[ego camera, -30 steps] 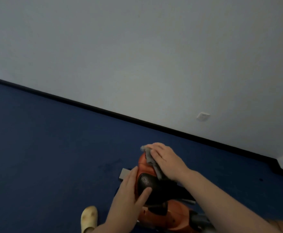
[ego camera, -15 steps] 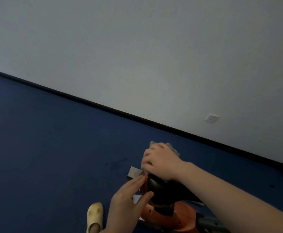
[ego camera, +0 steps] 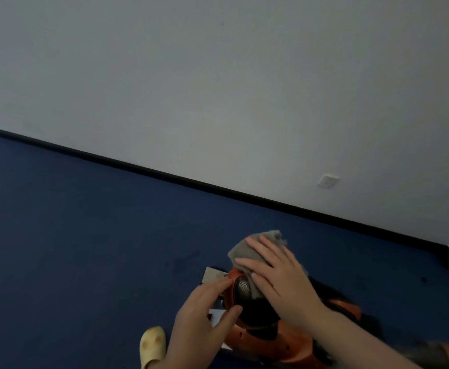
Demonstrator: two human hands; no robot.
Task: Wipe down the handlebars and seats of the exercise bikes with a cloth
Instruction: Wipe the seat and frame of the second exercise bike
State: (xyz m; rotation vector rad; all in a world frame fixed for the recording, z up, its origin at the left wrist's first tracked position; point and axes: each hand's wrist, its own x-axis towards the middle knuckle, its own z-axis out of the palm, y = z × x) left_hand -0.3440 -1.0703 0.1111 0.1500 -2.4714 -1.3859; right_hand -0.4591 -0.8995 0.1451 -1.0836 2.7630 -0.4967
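An exercise bike's black and orange seat [ego camera: 240,290] sits low in the middle of the view, above the bike's orange frame [ego camera: 271,347]. A grey cloth [ego camera: 247,247] lies over the seat's far end. My right hand [ego camera: 276,278] lies flat on the cloth with straight, spread fingers and presses it onto the seat. My left hand [ego camera: 204,318] holds the seat's left side, thumb on the black part and fingertips at the orange edge. No handlebars are in view.
Blue carpet [ego camera: 85,235] covers the floor up to a black skirting board and a white wall with a socket [ego camera: 328,180]. A pale yellow slipper [ego camera: 153,344] is at the bottom edge, left of the bike. A grey base plate [ego camera: 214,274] shows behind the seat.
My right hand went from curled round the cloth at the seat's far tip to lying flat and spread over it. The cloth has spread out. My left hand stays on the seat's side.
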